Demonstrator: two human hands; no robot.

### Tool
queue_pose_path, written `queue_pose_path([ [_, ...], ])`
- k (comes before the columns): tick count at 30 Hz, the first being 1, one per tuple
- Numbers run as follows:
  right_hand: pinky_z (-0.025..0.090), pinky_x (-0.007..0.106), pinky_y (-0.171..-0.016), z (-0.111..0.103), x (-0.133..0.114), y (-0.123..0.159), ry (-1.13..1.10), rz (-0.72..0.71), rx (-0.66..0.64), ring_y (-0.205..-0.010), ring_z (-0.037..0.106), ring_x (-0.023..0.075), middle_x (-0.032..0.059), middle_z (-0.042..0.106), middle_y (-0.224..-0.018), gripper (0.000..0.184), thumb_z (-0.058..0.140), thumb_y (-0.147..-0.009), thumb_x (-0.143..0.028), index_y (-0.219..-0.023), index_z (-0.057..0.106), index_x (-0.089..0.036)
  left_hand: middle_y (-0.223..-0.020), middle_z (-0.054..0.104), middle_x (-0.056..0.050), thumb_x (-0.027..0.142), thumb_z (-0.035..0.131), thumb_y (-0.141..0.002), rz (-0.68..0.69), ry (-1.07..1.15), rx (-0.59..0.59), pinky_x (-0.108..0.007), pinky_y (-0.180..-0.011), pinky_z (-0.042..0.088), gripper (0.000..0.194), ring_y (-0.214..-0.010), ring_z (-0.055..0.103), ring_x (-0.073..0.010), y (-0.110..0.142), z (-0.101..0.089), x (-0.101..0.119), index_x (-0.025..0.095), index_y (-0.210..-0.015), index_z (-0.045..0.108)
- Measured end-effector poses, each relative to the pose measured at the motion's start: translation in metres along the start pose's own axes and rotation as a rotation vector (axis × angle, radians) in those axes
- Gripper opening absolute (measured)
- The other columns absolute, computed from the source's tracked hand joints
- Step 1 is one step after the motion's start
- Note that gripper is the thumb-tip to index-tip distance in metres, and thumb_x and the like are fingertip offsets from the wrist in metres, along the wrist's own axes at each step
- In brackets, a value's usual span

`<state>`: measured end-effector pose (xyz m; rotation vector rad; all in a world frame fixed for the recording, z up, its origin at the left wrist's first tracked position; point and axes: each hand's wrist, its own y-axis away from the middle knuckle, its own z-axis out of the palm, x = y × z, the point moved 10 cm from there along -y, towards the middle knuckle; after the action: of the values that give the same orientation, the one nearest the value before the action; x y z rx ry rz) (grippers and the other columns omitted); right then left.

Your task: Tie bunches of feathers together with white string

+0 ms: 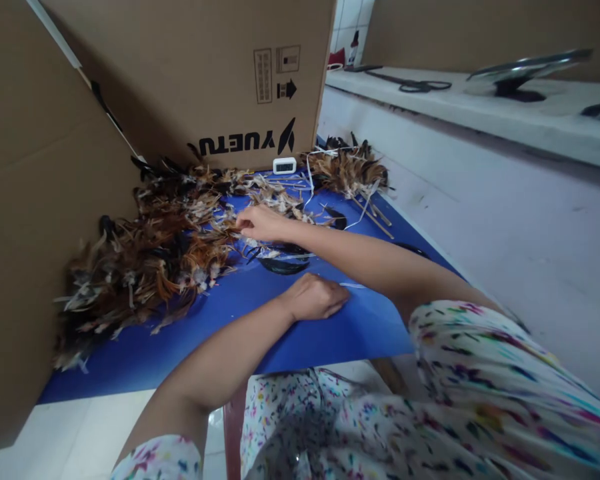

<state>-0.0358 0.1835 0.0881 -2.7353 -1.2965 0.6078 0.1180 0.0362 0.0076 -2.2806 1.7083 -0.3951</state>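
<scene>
My left hand (316,297) rests low over the blue tabletop (340,333), its fingers curled closed. Whatever it may hold is hidden; a white strip (354,285) lies right beside its knuckles. My right hand (261,223) is across it, farther forward, at the edge of a big heap of brown and black feathers (150,267). Its thumb and fingers are pinched together among the feathers, and what is between them is too small to name. A long black feather (283,267) lies between the two hands. Looser pale and brown feathers (280,199) spread behind my right hand.
Cardboard panels (190,73) wall off the left and back. A small white digital clock (285,166) stands at the back. Bundled feathers (347,170) with thin sticks (375,217) lie back right. Black scissors (425,86) and a round mirror (530,67) are on the ledge (570,127).
</scene>
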Motion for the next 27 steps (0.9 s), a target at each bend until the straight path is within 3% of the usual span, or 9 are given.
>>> queue_pose_path([
  [6, 0.046, 0.028, -0.078, 0.045, 0.006, -0.051, 0.112, 0.124, -0.123, -0.097, 0.066, 0.0236, 0.0123, 0.072, -0.109, 0.028, 0.062, -0.086, -0.025, -0.109, 0.071, -0.014, -0.081, 0.072, -0.009, 0.021, 0.044, -0.096, 0.03, -0.049, 0.009, -0.029, -0.068, 0.046, 0.026, -0.076, 0.067, -0.0179, -0.002, 0.003, 0.002, 0.016, -0.084, 0.067],
  [10, 0.047, 0.03, -0.078, 0.059, 0.018, -0.061, 0.127, 0.189, -0.156, -0.1, 0.067, 0.027, 0.0164, 0.073, -0.109, 0.027, 0.062, -0.082, -0.012, -0.106, 0.074, -0.011, -0.088, 0.073, -0.012, 0.017, 0.047, -0.092, 0.046, -0.072, 0.027, -0.032, -0.08, 0.048, 0.025, -0.086, 0.069, -0.021, -0.002, 0.006, 0.002, 0.014, -0.08, 0.07],
  [13, 0.047, 0.027, -0.082, 0.052, 0.026, -0.06, 0.077, 0.185, -0.116, -0.101, 0.067, 0.0233, 0.0121, 0.075, -0.105, 0.024, 0.061, -0.084, -0.013, -0.102, 0.076, -0.013, -0.081, 0.072, -0.011, 0.018, 0.045, -0.093, 0.028, -0.048, 0.017, -0.031, -0.072, 0.047, 0.029, -0.078, 0.067, -0.0196, -0.002, 0.006, 0.0, 0.015, -0.078, 0.07],
  [17, 0.045, 0.022, -0.083, 0.025, 0.038, -0.048, -0.106, 0.236, 0.0, -0.095, 0.067, 0.0164, 0.0067, 0.076, -0.101, 0.02, 0.064, -0.085, -0.016, -0.099, 0.078, -0.014, -0.078, 0.071, -0.008, 0.022, 0.043, -0.097, -0.02, 0.016, -0.004, -0.027, -0.06, 0.041, 0.029, -0.073, 0.066, -0.0158, -0.002, 0.002, -0.004, 0.016, -0.084, 0.068],
  [27, 0.044, 0.022, -0.067, -0.019, 0.063, -0.022, -0.403, 0.28, 0.166, -0.064, 0.057, 0.0086, 0.001, 0.07, -0.07, 0.015, 0.072, -0.078, -0.022, -0.086, 0.077, -0.01, -0.086, 0.074, -0.005, 0.025, 0.043, -0.098, -0.102, 0.059, -0.036, -0.025, -0.062, 0.042, 0.026, -0.075, 0.068, -0.0144, 0.001, 0.0, -0.011, 0.018, -0.094, 0.067],
])
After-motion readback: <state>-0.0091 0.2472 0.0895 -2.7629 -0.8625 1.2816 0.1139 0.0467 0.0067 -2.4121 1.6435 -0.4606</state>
